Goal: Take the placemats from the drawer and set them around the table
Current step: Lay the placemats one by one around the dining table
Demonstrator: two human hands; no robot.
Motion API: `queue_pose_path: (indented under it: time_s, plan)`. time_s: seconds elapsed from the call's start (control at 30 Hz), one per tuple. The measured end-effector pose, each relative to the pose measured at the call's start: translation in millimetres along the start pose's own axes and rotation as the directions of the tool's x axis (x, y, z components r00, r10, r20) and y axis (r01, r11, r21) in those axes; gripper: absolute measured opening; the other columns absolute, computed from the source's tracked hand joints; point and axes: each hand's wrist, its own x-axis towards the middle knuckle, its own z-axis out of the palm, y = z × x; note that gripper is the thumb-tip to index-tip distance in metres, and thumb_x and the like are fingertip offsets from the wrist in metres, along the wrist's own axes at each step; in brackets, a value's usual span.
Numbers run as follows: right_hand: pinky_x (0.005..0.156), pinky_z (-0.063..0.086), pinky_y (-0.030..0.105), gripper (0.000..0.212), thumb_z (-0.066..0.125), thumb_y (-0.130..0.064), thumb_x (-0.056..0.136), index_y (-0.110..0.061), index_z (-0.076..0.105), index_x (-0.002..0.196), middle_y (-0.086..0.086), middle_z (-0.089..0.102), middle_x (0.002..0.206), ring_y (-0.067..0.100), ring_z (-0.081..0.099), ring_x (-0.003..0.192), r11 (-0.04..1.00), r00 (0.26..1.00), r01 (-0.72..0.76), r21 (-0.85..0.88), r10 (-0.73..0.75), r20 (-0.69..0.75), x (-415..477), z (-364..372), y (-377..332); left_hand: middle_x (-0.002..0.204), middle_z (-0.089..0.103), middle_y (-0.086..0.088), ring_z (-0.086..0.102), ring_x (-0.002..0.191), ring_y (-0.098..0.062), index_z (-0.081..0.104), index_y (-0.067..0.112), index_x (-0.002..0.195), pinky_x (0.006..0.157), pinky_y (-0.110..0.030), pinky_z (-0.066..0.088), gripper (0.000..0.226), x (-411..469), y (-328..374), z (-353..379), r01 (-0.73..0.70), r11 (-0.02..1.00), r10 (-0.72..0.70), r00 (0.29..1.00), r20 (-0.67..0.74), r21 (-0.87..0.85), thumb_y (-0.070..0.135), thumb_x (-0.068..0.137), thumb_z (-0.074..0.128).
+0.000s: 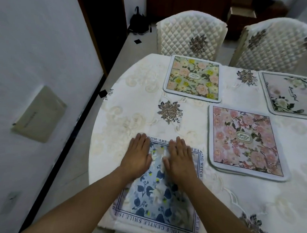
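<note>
Under flat fingers [143, 140] of both hands: blue placemat [157, 195].

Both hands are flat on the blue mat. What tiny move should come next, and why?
Probably sweep both hands apart to smooth it. The left hand and right hand lie flat, side by side, on the far half of the blue mat. It already lies at the near edge of the table, so it seems placed and likely needs only flattening.
</note>
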Motion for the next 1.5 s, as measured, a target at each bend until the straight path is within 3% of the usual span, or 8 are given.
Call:
queue_pose_path:
  time_s: [0.33,0.47,0.6,0.93,1.13,1.27,1.4,1.5]
  plan:
    - [0.122,0.004,0.037,0.074,0.010,-0.058,0.098,-0.011,0.000,0.155,0.010,-0.002,0.164,0.020,-0.005,0.151,0.986,0.986,-0.163,0.019,0.164,-0.043,-41.9,9.0,75.5,0.161,0.003,-0.008,-0.001,0.150,-0.023,0.009,0.007,0.154,0.122,-0.036,-0.003,0.066,-19.5,-53.7,2.1,-0.072,0.997,0.072,0.997,-0.013,-0.019,0.037,0.098,0.028]
    - [0.120,-0.003,0.044,0.078,0.019,-0.057,0.099,-0.008,-0.008,0.153,0.013,-0.013,0.163,0.027,-0.012,0.150,0.999,1.000,-0.023,0.025,0.023,0.008,-83.3,20.0,23.5,0.160,0.001,-0.016,-0.002,0.150,-0.031,0.005,0.004,0.152,0.121,-0.039,-0.003,0.070,-68.5,-38.0,5.7,-0.021,0.998,0.022,0.999,0.033,-0.051,0.041,0.097,0.026]
    - [0.116,0.016,0.047,0.079,0.039,-0.058,0.095,-0.006,0.024,0.152,0.013,0.017,0.162,0.031,0.017,0.149,0.972,0.970,0.232,0.036,-0.234,0.061,-132.2,48.7,-24.7,0.160,0.013,-0.019,0.006,0.150,-0.031,0.016,0.002,0.152,0.120,-0.042,0.005,0.071,-122.2,-21.8,21.3,-0.009,1.000,0.010,0.999,0.033,-0.022,0.042,0.095,0.031]
    - [0.116,0.018,0.038,0.069,0.040,-0.049,0.097,-0.012,0.023,0.153,0.006,0.022,0.161,0.022,0.013,0.150,0.999,1.000,0.027,0.038,-0.027,0.012,-169.8,28.9,37.0,0.160,0.021,-0.014,0.015,0.149,-0.025,0.021,0.005,0.152,0.121,-0.039,0.009,0.071,-129.3,-27.4,19.5,0.025,0.995,-0.023,1.000,0.015,-0.096,0.037,0.089,0.035]
    - [0.112,0.017,0.044,0.064,0.044,-0.049,0.095,-0.009,0.042,0.145,0.008,0.040,0.153,0.029,0.034,0.142,0.995,0.995,0.096,-0.026,-0.097,-0.017,-166.9,16.1,39.3,0.149,0.036,-0.029,0.030,0.140,-0.043,0.039,-0.006,0.141,0.114,-0.056,0.025,0.069,-119.7,1.0,8.9,0.127,0.992,-0.127,0.992,0.005,-0.020,0.036,0.087,0.031]
    - [0.109,0.037,0.047,0.050,0.048,-0.039,0.092,-0.011,0.048,0.134,0.009,0.057,0.132,0.024,0.045,0.127,0.982,0.975,0.161,0.098,-0.143,-0.170,-158.8,-4.1,80.6,0.142,0.043,-0.026,0.036,0.134,-0.045,0.043,0.000,0.136,0.110,-0.056,0.028,0.063,-71.5,66.2,-2.3,0.216,0.974,-0.221,0.972,-0.080,-0.063,0.041,0.089,0.036]
    - [0.093,0.047,0.037,0.039,0.058,-0.024,0.088,-0.004,0.057,0.121,0.013,0.061,0.115,0.026,0.054,0.107,0.966,0.922,0.086,0.243,0.015,-0.386,-141.8,-49.0,177.0,0.126,0.054,-0.025,0.047,0.120,-0.043,0.050,-0.003,0.128,0.103,-0.054,0.039,0.051,-2.9,160.7,-1.4,0.197,0.955,-0.240,0.953,-0.187,-0.221,0.031,0.089,0.045]
    - [0.086,0.046,0.036,0.037,0.064,-0.011,0.084,-0.003,0.057,0.119,0.016,0.060,0.108,0.030,0.053,0.101,0.922,0.900,-0.144,0.359,0.273,-0.340,-126.3,-79.8,260.3,0.127,0.055,-0.022,0.046,0.119,-0.037,0.048,0.000,0.130,0.100,-0.046,0.039,0.050,48.6,223.8,6.7,0.262,0.911,-0.318,0.937,-0.141,-0.318,0.020,0.087,0.063]
